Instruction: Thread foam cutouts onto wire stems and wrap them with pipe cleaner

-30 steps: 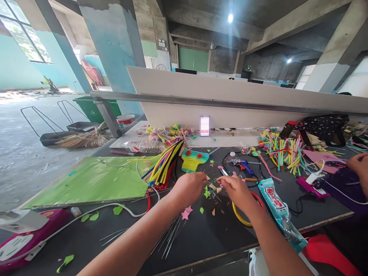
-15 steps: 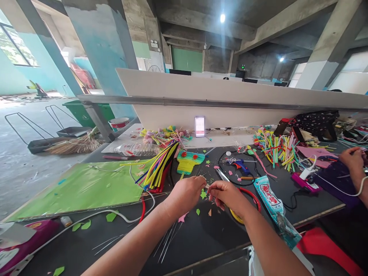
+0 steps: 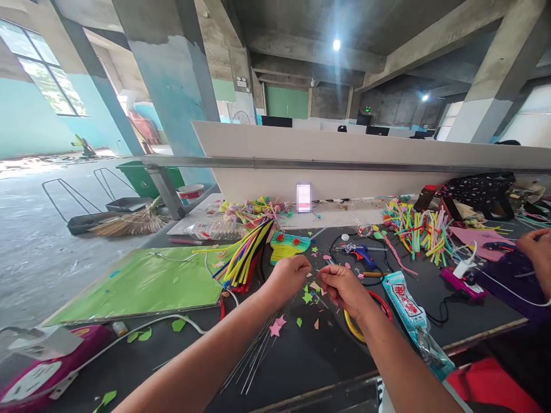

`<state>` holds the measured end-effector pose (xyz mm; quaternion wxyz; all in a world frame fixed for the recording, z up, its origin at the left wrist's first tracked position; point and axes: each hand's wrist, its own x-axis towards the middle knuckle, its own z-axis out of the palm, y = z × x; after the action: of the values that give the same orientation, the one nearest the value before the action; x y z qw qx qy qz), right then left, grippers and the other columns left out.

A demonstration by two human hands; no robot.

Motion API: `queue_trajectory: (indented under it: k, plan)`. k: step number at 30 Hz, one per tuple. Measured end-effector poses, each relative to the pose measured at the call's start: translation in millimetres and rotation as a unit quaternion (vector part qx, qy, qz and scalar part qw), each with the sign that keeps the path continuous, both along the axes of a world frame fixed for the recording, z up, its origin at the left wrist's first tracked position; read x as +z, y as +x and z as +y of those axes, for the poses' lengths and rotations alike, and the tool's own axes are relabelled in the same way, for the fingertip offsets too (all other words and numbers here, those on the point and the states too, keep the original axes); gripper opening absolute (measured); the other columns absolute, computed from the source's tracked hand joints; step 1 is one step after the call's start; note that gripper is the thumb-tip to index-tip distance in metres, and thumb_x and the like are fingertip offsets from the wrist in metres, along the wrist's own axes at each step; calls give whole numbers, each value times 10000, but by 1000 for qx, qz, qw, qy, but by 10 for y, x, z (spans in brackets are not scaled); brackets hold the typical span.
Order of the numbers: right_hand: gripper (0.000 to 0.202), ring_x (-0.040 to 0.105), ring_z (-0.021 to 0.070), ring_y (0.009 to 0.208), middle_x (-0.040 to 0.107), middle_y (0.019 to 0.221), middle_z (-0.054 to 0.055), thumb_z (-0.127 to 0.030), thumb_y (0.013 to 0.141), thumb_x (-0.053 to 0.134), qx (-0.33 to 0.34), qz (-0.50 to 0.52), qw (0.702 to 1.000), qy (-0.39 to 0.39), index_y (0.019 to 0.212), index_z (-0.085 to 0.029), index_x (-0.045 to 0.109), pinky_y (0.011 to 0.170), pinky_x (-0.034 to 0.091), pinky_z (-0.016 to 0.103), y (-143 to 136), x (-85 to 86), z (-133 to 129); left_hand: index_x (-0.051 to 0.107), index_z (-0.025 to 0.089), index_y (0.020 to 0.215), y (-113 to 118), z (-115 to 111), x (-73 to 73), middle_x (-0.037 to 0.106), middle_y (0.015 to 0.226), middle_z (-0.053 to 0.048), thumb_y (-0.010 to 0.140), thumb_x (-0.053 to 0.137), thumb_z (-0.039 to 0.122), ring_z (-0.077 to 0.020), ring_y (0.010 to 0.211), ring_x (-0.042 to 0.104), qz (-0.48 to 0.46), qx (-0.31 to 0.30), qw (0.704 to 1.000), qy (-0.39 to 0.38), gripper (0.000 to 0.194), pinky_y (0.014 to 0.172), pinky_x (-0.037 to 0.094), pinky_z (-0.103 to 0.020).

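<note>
My left hand [image 3: 289, 276] is over the middle of the dark table, thumb and fingers pinched together. Facing it is my right hand [image 3: 342, 285], also pinched, with a small gap between the two. Whatever the fingertips hold is too small to make out. Below them lie a green paper star [image 3: 307, 297], a pink paper star [image 3: 278, 326] and small paper scraps. A pair of scissors [image 3: 353, 328] with red and yellow handles is partly hidden under my right hand. Behind my left hand sits a yellow and teal pipe-cleaner piece [image 3: 287, 248] with red flowers.
Pipe cleaners [image 3: 245, 258] lie on the left beside a green sheet pack [image 3: 142, 284]. Thin wires [image 3: 253, 355] are near the front. A blue glue gun [image 3: 364, 256], blue packet [image 3: 404, 301] and power strip [image 3: 465, 284] are rightward. A phone [image 3: 303, 198] stands behind; another person's hand [image 3: 536, 252] is far right.
My hands have moved slightly apart, and the gap between the fingertips is wider. The camera view has shifted, so the table's things appear a little lower and farther right.
</note>
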<state>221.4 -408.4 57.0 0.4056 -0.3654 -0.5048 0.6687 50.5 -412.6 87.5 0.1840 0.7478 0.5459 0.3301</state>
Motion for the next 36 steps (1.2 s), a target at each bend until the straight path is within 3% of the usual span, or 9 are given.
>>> queue_trajectory:
  k: [3,6,15,19,26,30,36]
  plan:
    - [240,324,30,356,503,526,-54,-333,643,687,-7,32,999,-5,758,-141,603,305,190,154,-55,96,126,596,166,630,-24,138,94,533,539,28,717,512,246,-112,545,462,-53,17,998,-31,145,525,306,-216]
    - [233,312,29,362,484,513,-60,-299,608,693,-17,58,998,-13,747,-139,598,310,179,152,-164,161,253,583,158,631,-73,264,93,514,519,32,717,516,260,-105,526,450,-105,43,993,-29,150,522,309,-213]
    - [227,294,28,371,453,517,-67,-310,595,692,-36,71,997,-7,712,-147,586,316,194,158,-454,57,473,515,151,569,-236,439,-193,479,518,26,725,502,265,-84,488,402,-196,110,973,-42,194,480,282,-204]
    - [230,272,23,376,448,533,-66,-313,601,701,-32,69,997,-13,724,-151,594,317,179,151,-462,46,465,510,150,593,-238,387,-175,460,513,34,741,495,293,-66,442,357,-236,115,963,-68,206,444,258,-197]
    - [238,266,15,363,521,578,-42,-359,694,680,34,41,999,11,803,-155,620,330,153,164,-347,131,408,491,159,684,-311,178,60,459,521,54,715,568,396,-26,359,265,-338,43,921,-192,251,365,171,-182]
    - [267,266,12,340,557,590,-34,-395,733,651,71,-3,997,29,862,-163,620,332,135,172,-280,160,406,490,162,679,-331,115,116,457,520,62,707,585,384,-17,358,264,-327,56,922,-198,244,362,164,-170]
    - [258,267,11,365,514,578,-44,-382,724,673,78,17,997,10,835,-155,621,339,125,169,-237,169,397,496,162,667,-303,80,100,457,520,61,716,578,362,-19,358,283,-337,52,918,-202,222,359,183,-168]
